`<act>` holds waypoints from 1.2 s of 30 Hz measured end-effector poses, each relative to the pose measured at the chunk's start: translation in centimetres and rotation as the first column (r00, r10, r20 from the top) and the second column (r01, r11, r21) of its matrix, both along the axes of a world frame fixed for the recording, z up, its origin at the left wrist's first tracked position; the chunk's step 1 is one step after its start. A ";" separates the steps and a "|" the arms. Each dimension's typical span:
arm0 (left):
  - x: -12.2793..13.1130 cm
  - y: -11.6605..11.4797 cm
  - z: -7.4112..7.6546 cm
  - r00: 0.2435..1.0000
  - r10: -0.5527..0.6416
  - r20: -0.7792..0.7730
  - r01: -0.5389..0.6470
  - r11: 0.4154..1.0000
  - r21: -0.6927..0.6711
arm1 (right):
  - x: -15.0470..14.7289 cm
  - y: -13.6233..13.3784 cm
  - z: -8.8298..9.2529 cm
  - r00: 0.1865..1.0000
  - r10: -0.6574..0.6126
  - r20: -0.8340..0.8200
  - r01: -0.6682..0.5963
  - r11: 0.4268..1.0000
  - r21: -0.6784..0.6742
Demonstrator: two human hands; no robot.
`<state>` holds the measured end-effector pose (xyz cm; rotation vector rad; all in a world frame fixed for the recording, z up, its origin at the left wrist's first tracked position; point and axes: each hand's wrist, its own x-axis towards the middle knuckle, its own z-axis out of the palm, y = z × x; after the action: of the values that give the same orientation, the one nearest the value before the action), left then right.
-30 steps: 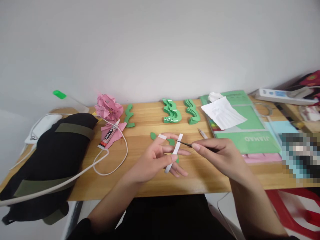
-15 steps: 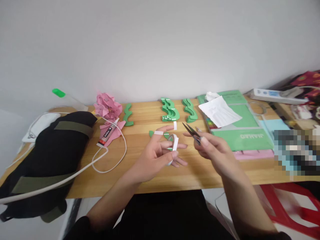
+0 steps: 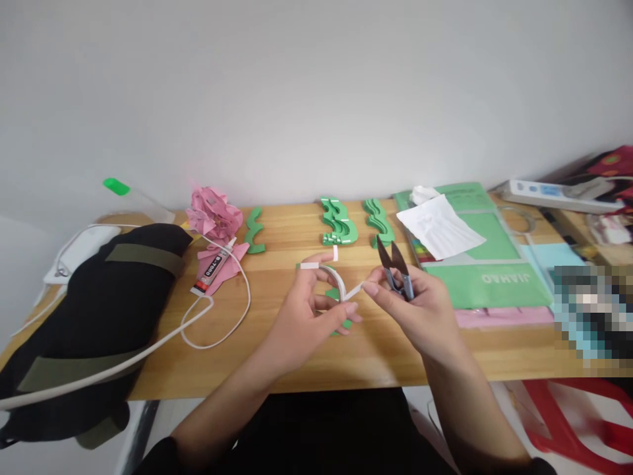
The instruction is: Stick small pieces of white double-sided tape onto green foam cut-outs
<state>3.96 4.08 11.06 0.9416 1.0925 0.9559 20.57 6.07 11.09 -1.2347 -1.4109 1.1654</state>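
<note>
and here the left hand (image 3: 307, 310) is curling around what is looking like a roll of white tape (image 3: 341, 282), thumb resting against its lower edge, fingers spreading behind. across a narrow gap, the right hand (image 3: 420, 305) is pinching the end of a thin white strip (image 3: 355, 290) between thumb and finger, while also holding dark snips (image 3: 393, 265), blades standing apart and pointing away from the body.

the strip is spanning from roll to right fingertips, so, by my reading, steady tension is mattering most: the left grip should be staying loose enough for the roll to be turning, and the pull should be running in line with the tape, avoiding twisting. those parted blades are calling for care, since a turning wrist could be bringing them against the strip or the other fingers.

two short white pieces are sitting on the left hand, one across the index finger (image 3: 309, 266), the other at a fingertip (image 3: 335, 253); keeping them from touching would be saving trouble. beneath, green pieces (image 3: 333, 293) are lying partly hidden on the wooden table (image 3: 237, 369).
</note>
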 end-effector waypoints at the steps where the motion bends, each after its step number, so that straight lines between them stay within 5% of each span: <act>1: 0.1 0.1 0.0 0.999 0.027 -0.017 -0.027 1.000 -0.001 | 0.0 0.1 -0.1 1.000 -0.014 0.006 0.014 1.000 0.004; 8: 0.4 0.4 0.2 0.995 0.095 -0.038 -0.093 0.995 0.038 | -0.1 0.7 -0.8 0.997 -0.053 0.059 0.050 0.997 0.050; 17: 0.2 0.6 -0.1 0.995 -0.062 0.079 0.050 0.988 0.146 | 0.0 0.8 -1.0 0.989 -0.092 0.112 0.082 0.993 0.090; 22: 0.1 0.4 0.2 0.991 -0.081 0.102 0.063 0.983 0.175 | 1.0 0.3 -0.9 0.970 -0.230 0.082 0.221 0.970 0.104; 25: 0.0 0.3 0.5 0.992 -0.065 0.107 0.040 0.975 0.217 | 2.8 -0.5 -0.8 0.987 -0.132 0.087 0.127 0.990 0.062; 29: 0.2 0.2 0.7 0.998 -0.055 0.042 0.044 0.975 0.219 | 4.8 -1.9 -0.1 0.936 0.008 0.351 -0.011 1.000 0.005; 36: 0.7 0.0 0.7 0.998 -0.040 -0.054 0.050 0.982 0.183 | 4.0 -2.6 0.5 0.904 0.077 0.420 -0.082 0.997 -0.006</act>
<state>4.62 4.06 11.73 1.1422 1.0327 1.0130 24.60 3.42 11.62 -1.4939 -1.7958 0.9752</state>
